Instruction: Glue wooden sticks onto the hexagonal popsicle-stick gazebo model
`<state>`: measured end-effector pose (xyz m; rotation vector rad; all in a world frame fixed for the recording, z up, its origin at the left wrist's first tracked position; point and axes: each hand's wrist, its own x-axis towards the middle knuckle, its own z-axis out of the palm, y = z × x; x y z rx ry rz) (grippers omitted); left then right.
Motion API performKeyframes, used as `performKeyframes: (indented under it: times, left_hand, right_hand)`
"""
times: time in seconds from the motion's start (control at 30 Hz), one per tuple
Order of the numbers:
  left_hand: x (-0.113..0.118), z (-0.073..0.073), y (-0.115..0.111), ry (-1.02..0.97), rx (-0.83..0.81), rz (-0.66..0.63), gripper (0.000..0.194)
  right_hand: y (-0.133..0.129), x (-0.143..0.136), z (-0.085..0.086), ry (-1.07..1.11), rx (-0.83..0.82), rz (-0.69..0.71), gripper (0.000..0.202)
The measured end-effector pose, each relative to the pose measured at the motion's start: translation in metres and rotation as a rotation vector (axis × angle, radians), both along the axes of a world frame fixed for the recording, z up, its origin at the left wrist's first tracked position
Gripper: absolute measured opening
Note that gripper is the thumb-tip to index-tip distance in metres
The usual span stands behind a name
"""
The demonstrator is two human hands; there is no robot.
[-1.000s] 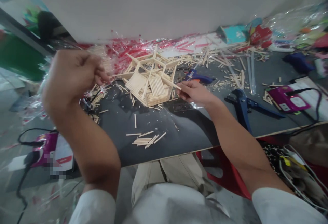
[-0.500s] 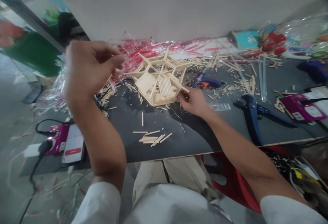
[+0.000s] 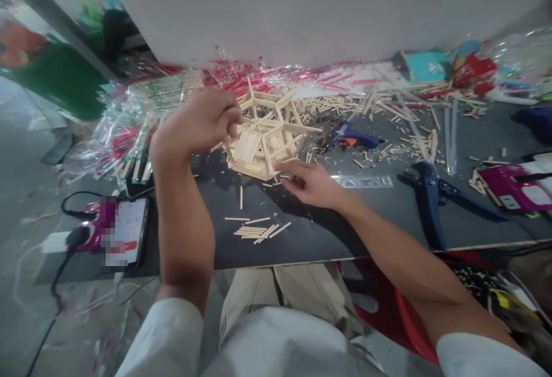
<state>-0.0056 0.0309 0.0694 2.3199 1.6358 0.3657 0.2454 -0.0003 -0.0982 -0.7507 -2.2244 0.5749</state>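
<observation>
A wooden stick model (image 3: 259,135), an openwork frame with slatted panels, sits on the dark table. My left hand (image 3: 198,121) is at its upper left side, fingers curled closed against a strut; the fingertips are partly hidden. Low on the model's front right corner, my right hand (image 3: 308,184) holds the base edge between thumb and fingers. Loose short sticks (image 3: 254,230) lie on the table in front of the model. Just right of my right hand is a clear ruler (image 3: 366,181).
A blue glue gun (image 3: 351,135) lies behind the ruler. Blue-handled cutters (image 3: 431,199) rest to the right, near a purple power strip (image 3: 513,184). A phone (image 3: 127,233) is at the left edge. Stick scraps and plastic packaging (image 3: 241,75) line the back.
My left hand has come down and rightward to the model. The model has turned, and my right hand has shifted left along its base. The view has moved slightly.
</observation>
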Motion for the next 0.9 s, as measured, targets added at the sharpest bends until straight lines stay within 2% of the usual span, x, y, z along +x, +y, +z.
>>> performKeyframes:
  times: [0.1, 0.2, 0.3, 0.4, 0.53, 0.6, 0.7, 0.8, 0.9]
  left_hand:
    - [-0.007, 0.003, -0.004, -0.063, 0.029, 0.061, 0.037]
    - [-0.017, 0.004, -0.006, -0.103, 0.046, 0.163, 0.045]
    - [-0.028, 0.002, -0.004, -0.017, 0.022, 0.234, 0.049]
    - [-0.036, -0.001, 0.001, 0.090, -0.090, 0.287, 0.046]
    - [-0.036, -0.004, 0.007, 0.253, -0.309, 0.267, 0.049]
    - [-0.035, -0.006, 0.010, 0.317, -0.310, 0.244, 0.051]
    - [-0.034, -0.008, 0.013, 0.320, -0.303, 0.184, 0.037]
    - [-0.034, -0.010, 0.015, 0.285, -0.295, 0.143, 0.028]
    - [-0.032, -0.011, 0.016, 0.201, -0.208, 0.162, 0.024]
  right_hand:
    - [0.003, 0.006, 0.007, 0.095, 0.129, -0.101, 0.020]
    - [0.007, 0.011, 0.010, 0.269, 0.173, -0.284, 0.018]
    - [0.015, 0.014, 0.003, 0.373, 0.077, -0.474, 0.018]
    - [0.025, 0.014, -0.011, 0.417, -0.043, -0.571, 0.018]
    - [0.030, 0.012, -0.022, 0.383, -0.164, -0.516, 0.029]
    - [0.029, 0.012, -0.023, 0.376, -0.244, -0.425, 0.037]
    - [0.027, 0.012, -0.021, 0.404, -0.346, -0.318, 0.045]
    - [0.028, 0.010, -0.019, 0.450, -0.397, -0.317, 0.047]
    - [0.028, 0.010, -0.017, 0.413, -0.390, -0.359, 0.045]
